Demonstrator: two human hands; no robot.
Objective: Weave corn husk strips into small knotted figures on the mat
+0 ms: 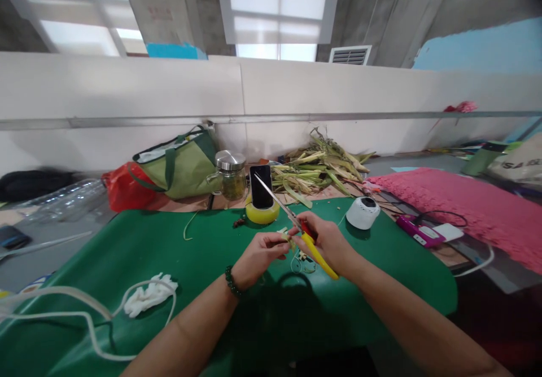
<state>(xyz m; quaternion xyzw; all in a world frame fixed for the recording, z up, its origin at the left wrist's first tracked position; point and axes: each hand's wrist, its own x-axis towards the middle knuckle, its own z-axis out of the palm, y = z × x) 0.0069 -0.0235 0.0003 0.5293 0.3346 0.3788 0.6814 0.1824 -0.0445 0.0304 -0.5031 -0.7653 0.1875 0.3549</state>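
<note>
My right hand (324,241) is wrapped round a pair of scissors (315,255) with yellow and red handles. The long metal blades point up and left, toward a phone (261,187) propped on a yellow round base (262,213). Between the fingertips of my left hand (266,251) is a small pale-green strip (287,237), seemingly plant material. The two hands nearly meet, and some right fingers are by the strip. Thin thread and small scraps (304,263) lie on the green mat (203,270) just under my hands.
Dried green stalks (322,165) are heaped behind the phone, beside a glass mug (230,176) and a green bag (186,165). A white device (363,213) stands right, near a purple power strip (420,231) and pink cloth (457,202). White gloves (151,295) and a cable (91,326) lie left.
</note>
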